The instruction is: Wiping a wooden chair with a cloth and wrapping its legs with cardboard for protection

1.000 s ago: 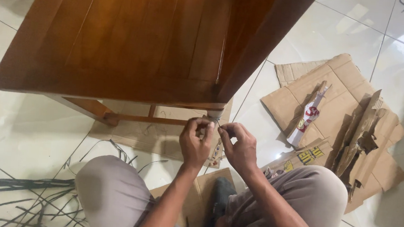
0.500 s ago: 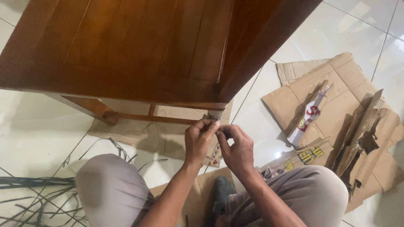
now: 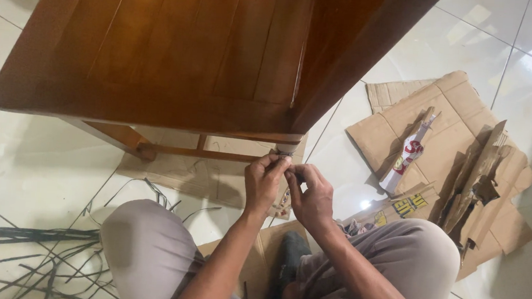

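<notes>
Hands: both raised to the front right leg (image 3: 286, 149) of the wooden chair (image 3: 179, 46), just under the seat corner
Left hand (image 3: 261, 184): fingers curled narrow, tips pinched at the pale wrap on the leg; what it grips is too small to tell
Right hand (image 3: 312, 195): fingers bent in, thumb and forefinger closed near the left fingertips, touching them; held item not resolvable
Chair: stands on white tile floor (image 3: 27, 167), crossbar (image 3: 204, 154) low between legs
Cardboard (image 3: 452, 153): flattened, torn pieces well right of the hands; another sheet under the chair
Strips (image 3: 25, 257): dark thin lengths scattered on floor at left, beside the knee (image 3: 142, 241)
</notes>
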